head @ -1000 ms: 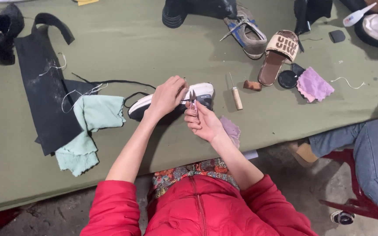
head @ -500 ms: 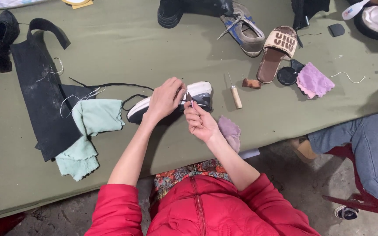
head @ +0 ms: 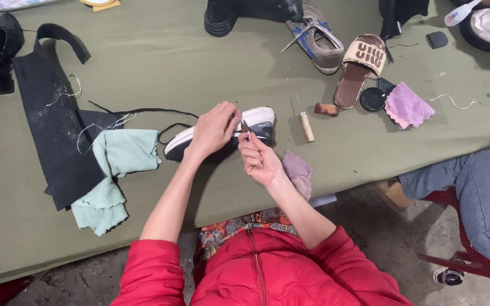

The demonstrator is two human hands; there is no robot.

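A white-and-black sneaker [head: 222, 135] is shown lying on its side on the olive-green worktop [head: 199, 62], directly ahead of the person and just inside the near edge. Its long axis is laid almost crosswise to the line of sight, the end toward the person's left lying slightly nearer and the opposite end, at the right, slightly farther. The left hand [head: 212, 130] is laid over the middle of the shoe from above, fingers curled around it so that it is clamped against the worktop. The right hand [head: 259, 160] is held just beside the shoe on its near side, fingertips pressed together around a small pointed tool [head: 245, 126] whose tip is directed up toward the shoe's edge; whether the tip is touching the sole cannot be told. The left hand is therefore the one in contact, the right being the nearer to the body. A black lace or cord [head: 143, 111] is seen trailing leftward from the shoe toward a pale green cloth [head: 114, 170] and a black sheet of material [head: 49, 130]. A wooden-handled awl [head: 304, 122] is placed just to the right of the shoe, with a brown sandal [head: 361, 68] and a pink cloth [head: 408, 106] farther right. A lilac cloth [head: 299, 173] is draped at the worktop edge under the right wrist.
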